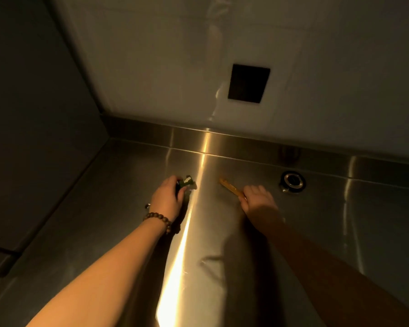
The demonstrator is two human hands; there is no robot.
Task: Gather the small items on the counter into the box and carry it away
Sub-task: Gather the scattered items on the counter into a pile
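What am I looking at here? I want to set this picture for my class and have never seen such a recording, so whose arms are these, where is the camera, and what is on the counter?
There is no machine here. A person wears a camera on the head, so the single picture looks forward and down along their own two bare arms.

The surface is a shiny steel counter in a dim corner, with a pale wall behind it bearing a dark square plate.

The left hand, with a bead bracelet on its wrist, grips a small green and white item; it is too blurred to name. The right hand holds a thin yellow stick by one end. Farther right, a small round black and silver object lies on the counter, untouched.

No box shows in this picture.
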